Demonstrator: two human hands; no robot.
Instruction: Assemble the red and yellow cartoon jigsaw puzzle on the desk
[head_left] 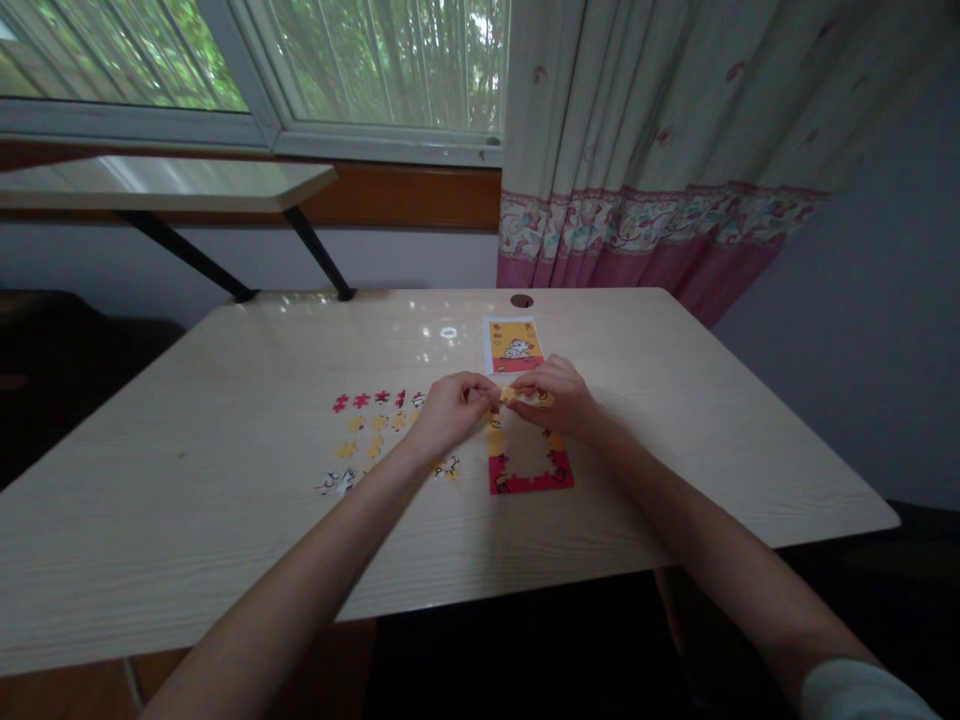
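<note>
A jigsaw puzzle border (531,483) lies on the table, red along its near edge and yellow higher up, with bare table inside it. At its far edge my left hand (454,412) pinches a yellow puzzle piece between thumb and finger. Facing it, my right hand (561,398) has closed its fingertips on the adjoining yellow puzzle piece (508,395). The fingers hide much of that far edge, so I cannot tell whether the pieces are locked together. Just beyond my hands is a reference picture (516,346) of a white cartoon animal on yellow and red.
Several loose red pieces (361,400), yellow pieces (346,450) and white patterned pieces (341,482) lie in rows to the left, partly behind my left forearm. A raised shelf (225,185) stands at the back left. A round cable hole (522,301) is near the table's (247,540) far edge.
</note>
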